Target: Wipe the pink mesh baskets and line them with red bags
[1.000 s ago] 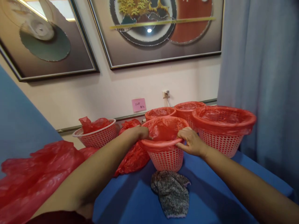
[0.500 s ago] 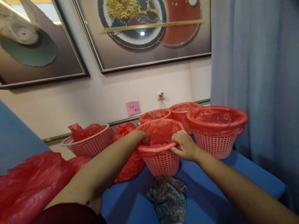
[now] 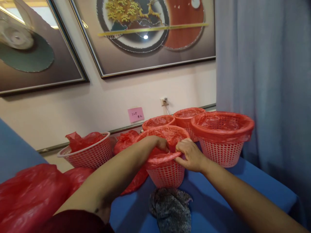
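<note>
A pink perforated plastic basket (image 3: 166, 174) stands upright in front of me, lined with a red plastic bag (image 3: 175, 132) that folds over its rim. My right hand (image 3: 190, 154) grips the near right of the rim, fingers over the top and thumb below, with the bag's edge under them. Over the basket mouth, my left hand (image 3: 160, 144) reaches in with bent fingers closed at the bag near the front rim; its fingertips are partly hidden. Just before the basket lies a crumpled dark grey cloth (image 3: 172, 210) on the blue tabletop (image 3: 206, 194).
Behind and right stand more lined baskets, the nearest a large pink one (image 3: 222, 150). At left, a pink basket (image 3: 88, 157) holds red plastic, with loose red bags (image 3: 31, 194) nearer me. A blue curtain (image 3: 262, 81) hangs at right; framed pictures (image 3: 155, 61) hang on the wall.
My left hand has moved from the basket's left rim rightward across its mouth, closer to my right hand. The right hand keeps its hold on the rim. The view has shifted slightly.
</note>
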Available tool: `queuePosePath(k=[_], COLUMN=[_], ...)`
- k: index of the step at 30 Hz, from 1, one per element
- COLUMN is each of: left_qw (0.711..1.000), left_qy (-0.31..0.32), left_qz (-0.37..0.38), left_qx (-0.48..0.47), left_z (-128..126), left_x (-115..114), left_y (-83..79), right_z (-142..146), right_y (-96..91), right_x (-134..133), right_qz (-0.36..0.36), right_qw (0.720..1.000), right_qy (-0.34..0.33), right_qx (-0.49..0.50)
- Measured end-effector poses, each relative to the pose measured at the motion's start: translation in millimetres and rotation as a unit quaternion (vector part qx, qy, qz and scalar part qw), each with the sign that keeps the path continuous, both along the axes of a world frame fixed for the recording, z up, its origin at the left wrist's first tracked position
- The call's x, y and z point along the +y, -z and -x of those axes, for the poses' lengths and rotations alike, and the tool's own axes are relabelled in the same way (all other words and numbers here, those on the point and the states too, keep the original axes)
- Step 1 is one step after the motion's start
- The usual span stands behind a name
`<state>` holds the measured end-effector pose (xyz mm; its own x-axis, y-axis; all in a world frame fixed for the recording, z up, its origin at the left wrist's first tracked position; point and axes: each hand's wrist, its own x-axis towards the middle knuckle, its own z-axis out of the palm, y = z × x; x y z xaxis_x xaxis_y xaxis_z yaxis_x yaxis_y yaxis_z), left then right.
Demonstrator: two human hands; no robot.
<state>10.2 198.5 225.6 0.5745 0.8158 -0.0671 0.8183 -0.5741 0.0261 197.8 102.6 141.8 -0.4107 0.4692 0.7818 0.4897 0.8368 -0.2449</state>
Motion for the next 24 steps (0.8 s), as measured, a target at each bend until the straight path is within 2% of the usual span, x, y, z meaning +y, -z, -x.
queuePosePath(k=[4,6,8,11,15,18,22,24], left_qw=[0.996,0.986,0.976,0.96,0.929,0.905,0.893,0.88], left_qy=[0.002,-0.01,-0.018,0.003,0.025,0.049,0.057,0.04], left_qz=[-0.049,-0.105,-0.143,-0.192,-0.302,-0.358,-0.401,-0.432], left_qx=[-0.072,-0.127,-0.165,-0.202,-0.212,-0.223,-0.194,-0.194], left_z=[15,27,41,62,85,95,99,97], left_x=[-14,-35,-63,-108,-146,-153,-148,-150], left_y=[-24.0,-35.1,-35.7,-13.7,34.9,59.6,71.1,76.8], right_z=[-7,-9,-9,-5,1,5,13,17], right_y=[2.3,3.3,3.5,1.2,-2.9,1.4,23.4,38.8], right_x=[-4,-6,-7,-6,-4,-5,-12,-17], right_qz=[0.003,0.005,0.002,-0.003,0.008,-0.012,-0.07,-0.08], right_qw=[1.0,1.0,1.0,1.0,0.999,1.0,0.995,0.989], right_qy=[0.003,0.006,0.009,0.012,-0.005,-0.008,0.061,0.11], right_qx=[0.011,0.015,0.009,-0.011,-0.031,-0.02,0.031,0.061])
